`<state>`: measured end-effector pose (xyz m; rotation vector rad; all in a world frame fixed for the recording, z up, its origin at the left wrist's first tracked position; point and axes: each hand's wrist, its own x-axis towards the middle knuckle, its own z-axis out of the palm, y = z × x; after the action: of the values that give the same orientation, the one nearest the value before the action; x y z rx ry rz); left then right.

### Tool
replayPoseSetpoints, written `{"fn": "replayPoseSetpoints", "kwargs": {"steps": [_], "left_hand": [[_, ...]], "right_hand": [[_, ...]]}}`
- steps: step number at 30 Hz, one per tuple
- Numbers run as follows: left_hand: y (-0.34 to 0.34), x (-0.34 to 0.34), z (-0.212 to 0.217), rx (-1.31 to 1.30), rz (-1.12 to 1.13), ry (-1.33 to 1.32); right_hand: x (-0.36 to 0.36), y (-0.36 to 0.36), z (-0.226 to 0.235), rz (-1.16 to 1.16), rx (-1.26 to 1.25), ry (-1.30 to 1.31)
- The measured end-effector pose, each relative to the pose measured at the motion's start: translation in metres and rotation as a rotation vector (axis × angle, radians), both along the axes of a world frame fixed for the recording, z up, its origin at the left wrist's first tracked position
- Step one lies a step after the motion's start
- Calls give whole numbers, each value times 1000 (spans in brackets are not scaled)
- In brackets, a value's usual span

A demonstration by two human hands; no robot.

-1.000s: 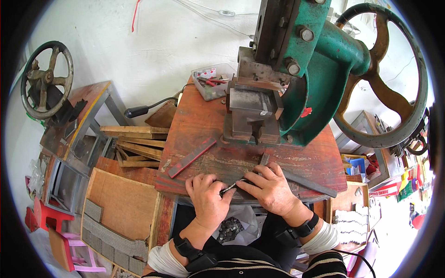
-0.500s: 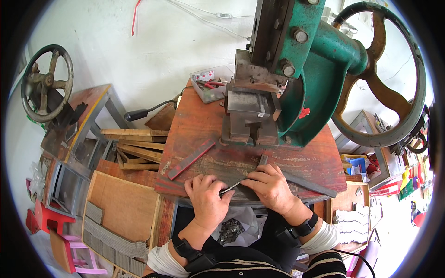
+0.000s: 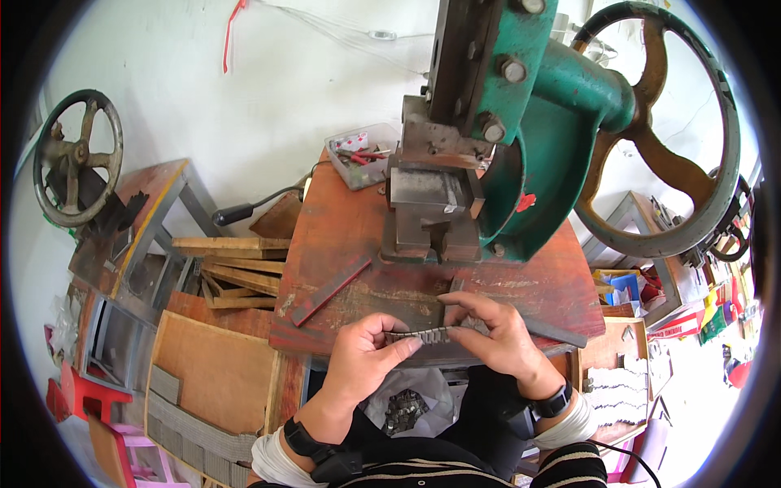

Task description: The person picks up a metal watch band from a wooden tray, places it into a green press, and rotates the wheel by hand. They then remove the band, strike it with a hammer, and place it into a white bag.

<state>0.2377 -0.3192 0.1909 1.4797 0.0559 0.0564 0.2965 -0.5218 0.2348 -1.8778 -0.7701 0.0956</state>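
My left hand (image 3: 364, 356) and my right hand (image 3: 490, 333) pinch the two ends of a short row of small grey metal pieces (image 3: 427, 333), held level just above the front edge of a worn red workbench (image 3: 342, 236). Behind the hands stands a green hand press (image 3: 521, 138) with a grey steel die block (image 3: 427, 213) at its base. A large spoked flywheel (image 3: 655, 130) rises at the press's right side.
A flat red bar (image 3: 329, 289) and a dark metal bar (image 3: 553, 329) lie on the bench. A clear tray of small parts (image 3: 362, 154) sits at the back. Wooden slats (image 3: 236, 272) and a second handwheel (image 3: 77, 159) are to the left. A bag of metal pieces (image 3: 404, 407) lies below.
Both hands have lifted off the bench top and come closer together; the row of metal pieces is now held up between the fingertips. The view has shifted slightly.
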Motion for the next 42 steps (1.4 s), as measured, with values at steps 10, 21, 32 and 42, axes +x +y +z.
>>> {"fn": "replayPoseSetpoints", "kwargs": {"steps": [10, 21, 32, 42], "left_hand": [[-20, 6, 40, -451, -270, 102], [-20, 4, 41, -367, -241, 81], [-3, -1, -8, 152, 19, -45], [-19, 7, -39, 919, 397, -504]], "right_hand": [[-28, -40, 38, -118, 251, 419], [-24, -41, 31, -82, 247, 342], [2, 2, -16, -32, -15, 205], [17, 7, -48, -112, -250, -436]]}}
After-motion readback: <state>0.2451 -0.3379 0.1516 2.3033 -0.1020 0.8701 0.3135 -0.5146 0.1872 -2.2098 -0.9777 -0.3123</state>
